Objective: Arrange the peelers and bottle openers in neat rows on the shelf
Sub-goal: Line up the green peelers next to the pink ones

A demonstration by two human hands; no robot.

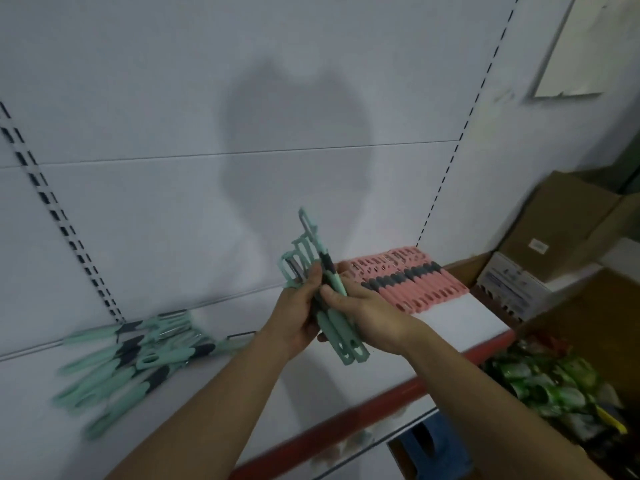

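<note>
We had a bundle of green peelers (pixel 323 299) clutched in both grips, left hand (pixel 298 315) and right hand (pixel 370 315), squaring them above the shelf (pixel 450 322) mid-front, probably next laying them beside the pink row (pixel 408 278) at the back right.

Both bare forearms reach forward and converge — the left hand (pixel 300 315) cupped, fingers curled closed, the right hand (pixel 363 311) pressed just beside it, thumb on top, gripping too.
</note>
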